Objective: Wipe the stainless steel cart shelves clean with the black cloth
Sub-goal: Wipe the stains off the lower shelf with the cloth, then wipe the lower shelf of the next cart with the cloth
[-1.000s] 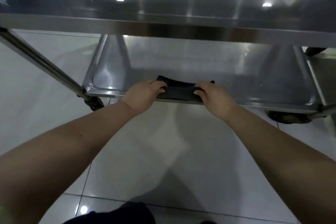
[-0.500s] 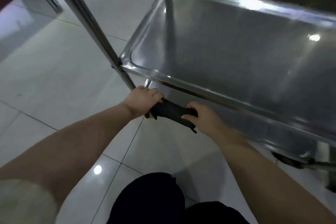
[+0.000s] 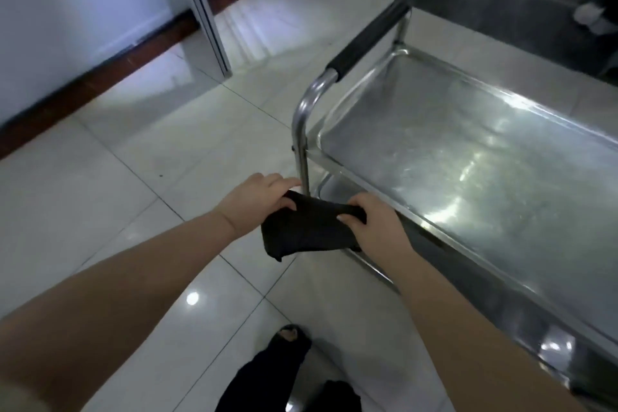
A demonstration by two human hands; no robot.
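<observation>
1. The black cloth (image 3: 306,232) is held up in the air, bunched and sagging in the middle, just in front of the cart's corner post (image 3: 300,144) and low against it. It is lying on no shelf.
2. Its left end is gripped by the left hand (image 3: 255,202), with the fingers curled over the top fold and the fingertips right beside the post.
3. Its right end is pinched by the right hand (image 3: 376,229), with the thumb on the near side and the fingers wrapped over the far edge. The two hands are kept apart, each clamped on the cloth, which spans the gap between them.
4. To the right of the post the top shelf (image 3: 468,160) is seen, a steel tray with a raised rim and streaks of glare. The right hand is placed just at its near rim; whether it touches cannot be told.
5. Below that, a sliver of the lower shelf (image 3: 329,186) is glimpsed beside the post, behind the cloth.
6. Above the post the tube is bent over into a handle with a black grip (image 3: 368,33).
7. Left of the post and in front of it, the glossy pale floor (image 3: 133,211) is spread out. A foot (image 3: 291,334) and dark trousers (image 3: 267,378) are seen well in front of the post.
8. Far to the left of the post, a white wall (image 3: 67,10) with dark skirting and a metal door frame (image 3: 204,7) are made out.
</observation>
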